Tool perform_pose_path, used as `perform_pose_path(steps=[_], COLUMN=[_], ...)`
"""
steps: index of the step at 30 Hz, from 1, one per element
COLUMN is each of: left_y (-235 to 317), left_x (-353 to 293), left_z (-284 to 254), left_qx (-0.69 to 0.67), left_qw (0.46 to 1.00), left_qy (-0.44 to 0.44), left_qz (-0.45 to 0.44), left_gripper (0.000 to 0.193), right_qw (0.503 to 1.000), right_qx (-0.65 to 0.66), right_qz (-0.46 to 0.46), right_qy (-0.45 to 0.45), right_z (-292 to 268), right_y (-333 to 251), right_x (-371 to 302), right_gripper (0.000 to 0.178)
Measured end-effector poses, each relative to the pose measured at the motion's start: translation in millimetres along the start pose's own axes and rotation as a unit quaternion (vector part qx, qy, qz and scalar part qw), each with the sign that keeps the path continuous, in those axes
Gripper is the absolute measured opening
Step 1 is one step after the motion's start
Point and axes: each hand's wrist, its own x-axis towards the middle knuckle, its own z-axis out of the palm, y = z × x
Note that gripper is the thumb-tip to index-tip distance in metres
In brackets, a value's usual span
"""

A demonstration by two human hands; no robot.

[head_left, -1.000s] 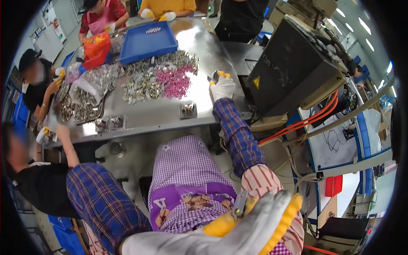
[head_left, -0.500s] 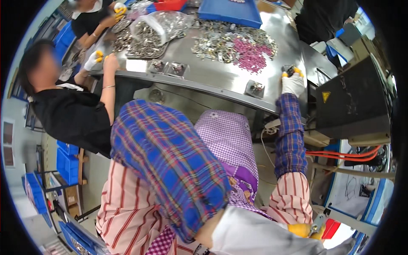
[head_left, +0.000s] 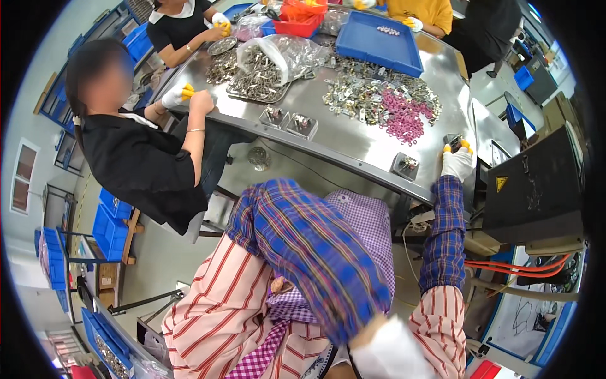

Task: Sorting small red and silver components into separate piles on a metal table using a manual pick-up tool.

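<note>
My right hand (head_left: pixel 458 162), in a white glove with yellow fingertips, is at the right end of the metal table's near edge. Its fingers close on a small dark object (head_left: pixel 452 140) whose kind I cannot make out. My left arm, in a blue plaid sleeve, crosses my body toward the lower right. The white-gloved left hand (head_left: pixel 394 354) is blurred at the lower edge, its fingers out of sight. Left of my right hand, a small square clear dish (head_left: pixel 404 166) holds small parts. Beyond it lie pink rings (head_left: pixel 402 120) among piled metal pieces (head_left: pixel 353 95).
A blue tray (head_left: pixel 379 44) stands at the back of the table (head_left: pixel 303 142). Two small dishes (head_left: pixel 289 122) sit near the front edge. A co-worker (head_left: pixel 139 151) sits at the left. A dark machine box (head_left: pixel 533 183) and orange cables (head_left: pixel 517 270) are at the right.
The view has shifted, so the table sits lower and farther right. My left hand has drawn back leftward from the red item at the lower right. My right hand stays at the table edge.
</note>
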Motion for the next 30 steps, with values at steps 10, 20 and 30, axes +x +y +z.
perform_pose_path(steps=[10, 20, 30], left_y=[-159, -197, -191], left_x=[-136, -227, -215], left_z=[-41, 6, 0], left_qx=[0.146, 0.316, 0.341], left_qw=[0.792, 0.680, 0.658], left_qy=[0.104, 0.063, 0.083], left_qz=[-0.584, -0.659, -0.666], left_gripper=[0.020, 0.020, 0.022], right_qw=[1.000, 0.999, 0.999], right_qx=[-0.030, -0.037, -0.004], right_qz=[0.006, 0.012, -0.029], right_qy=[-0.006, -0.014, 0.044], right_z=[-9, -16, -1], right_y=[-7, -8, 4], right_x=[-7, -6, -7], right_gripper=[0.050, 0.047, 0.045])
